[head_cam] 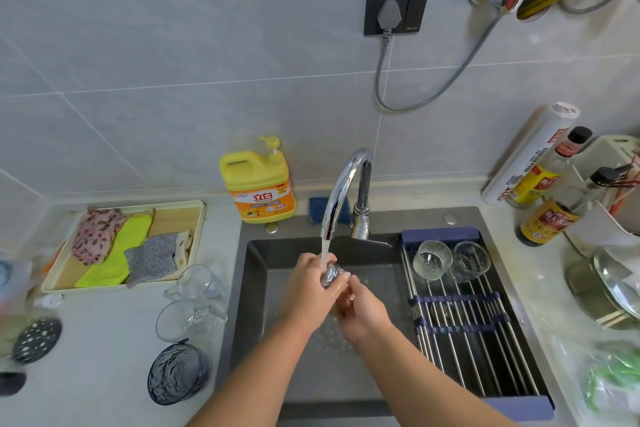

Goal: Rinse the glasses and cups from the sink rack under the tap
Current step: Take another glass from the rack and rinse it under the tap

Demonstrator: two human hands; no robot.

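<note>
Both hands are on the glass (333, 274). Our left hand (310, 284) is wrapped round it from the left, and our right hand (362, 314) has its fingers curled onto the near end. So it's held snug between the two, tipped over rather than upright. It sits directly below the tap (346, 184) spout, and the water (325, 250) is landing right on it.

We'd call this mid-rinse on this one glass. The next move probably means turning it so the stream gets inside, tipping it out, then parking it and reaching for another. A wet ribbed glass in wet fingers is slippery, so we'd keep one hand firmly round it while the other lets go.

As for looks, it's small, clear and ribbed, and it goes kind of silvery under the stream. Fingers cover most of it, so we can't tell which end faces the spout.

Right of the tap, the rack (467, 322) lies across the sink (256, 288). At the rack's end nearest the tap, a ribbed rack glass (433, 260) and a plain rack glass (471, 260) lie on their sides. Those look like what's left to do. Left of the tap, on the counter, sit a far mug (197, 282), a near mug (187, 319) and a blue cup (178, 371). Our guess is that's the done pile.
</note>
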